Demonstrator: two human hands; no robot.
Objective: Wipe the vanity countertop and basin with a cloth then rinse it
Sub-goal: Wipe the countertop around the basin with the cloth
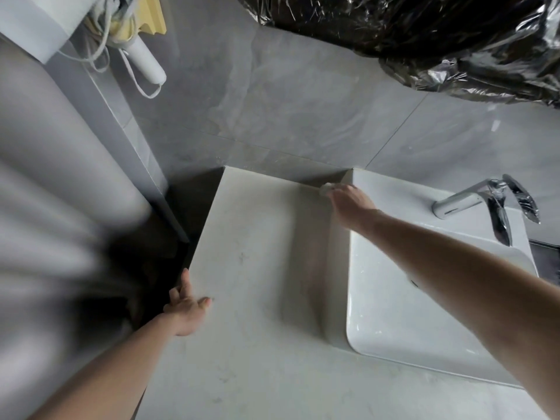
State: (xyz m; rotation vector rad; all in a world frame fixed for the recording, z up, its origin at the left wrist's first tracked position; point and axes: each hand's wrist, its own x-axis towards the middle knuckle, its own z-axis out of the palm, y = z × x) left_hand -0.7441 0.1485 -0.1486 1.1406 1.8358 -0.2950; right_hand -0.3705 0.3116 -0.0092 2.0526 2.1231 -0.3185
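The pale marble-look countertop (pixel 251 268) fills the middle of the view. A white rectangular basin (pixel 394 313) stands on it at the right. My right hand (pixel 348 204) reaches to the back of the countertop, beside the basin's rear left corner, and holds a small white cloth (pixel 325 189) pressed against the counter by the wall. Most of the cloth is hidden under the hand. My left hand (pixel 188 310) rests on the countertop's left edge, thumb on top, fingers loosely spread over the side.
A chrome tap (pixel 485 204) stands at the basin's back right. Grey tiled wall (pixel 303 116) runs behind. Crumpled black plastic sheeting (pixel 439 34) hangs at the top right. A white handheld device with cords (pixel 145 62) hangs at the upper left. A dark gap (pixel 181 213) lies left of the counter.
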